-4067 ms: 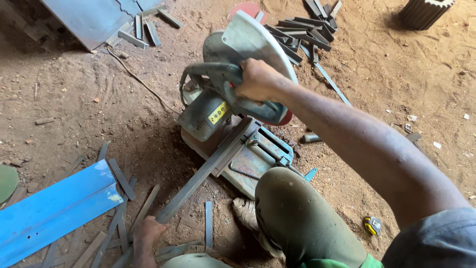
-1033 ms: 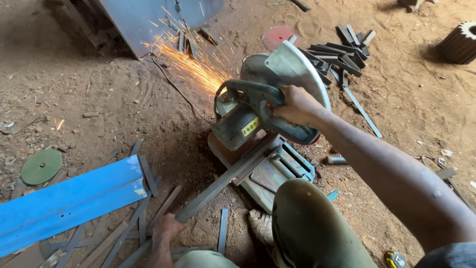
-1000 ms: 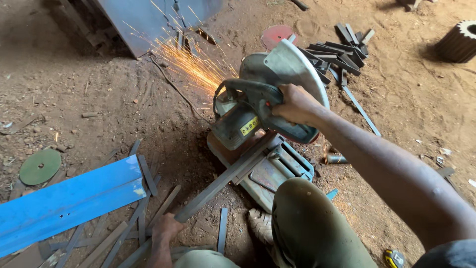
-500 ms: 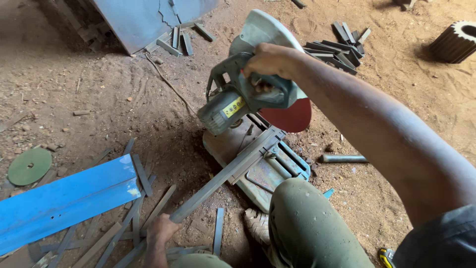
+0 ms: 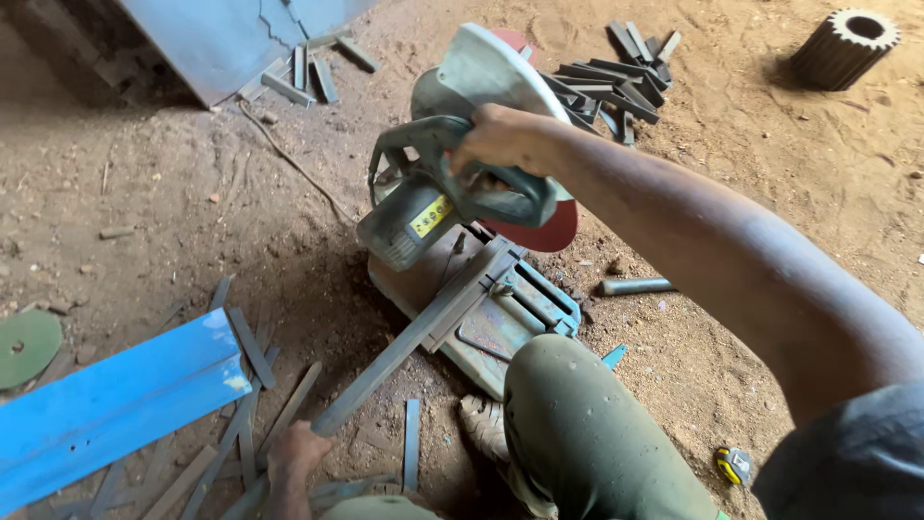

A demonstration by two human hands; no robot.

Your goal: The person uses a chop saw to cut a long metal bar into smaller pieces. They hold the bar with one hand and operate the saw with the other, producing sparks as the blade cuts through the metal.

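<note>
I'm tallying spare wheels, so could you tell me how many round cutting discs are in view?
2. A red disc is mounted on the chop saw under the right hand; a green disc lies on the dirt at the left edge. Others may be hidden.

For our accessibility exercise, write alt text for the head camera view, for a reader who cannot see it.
A person's right hand grips the handle of a raised grey-green chop saw with a red disc, while the left hand holds a long grey metal bar lying across the saw's base. Around them, on bare dirt, lie short cut metal strips and a blue metal sheet.
</note>
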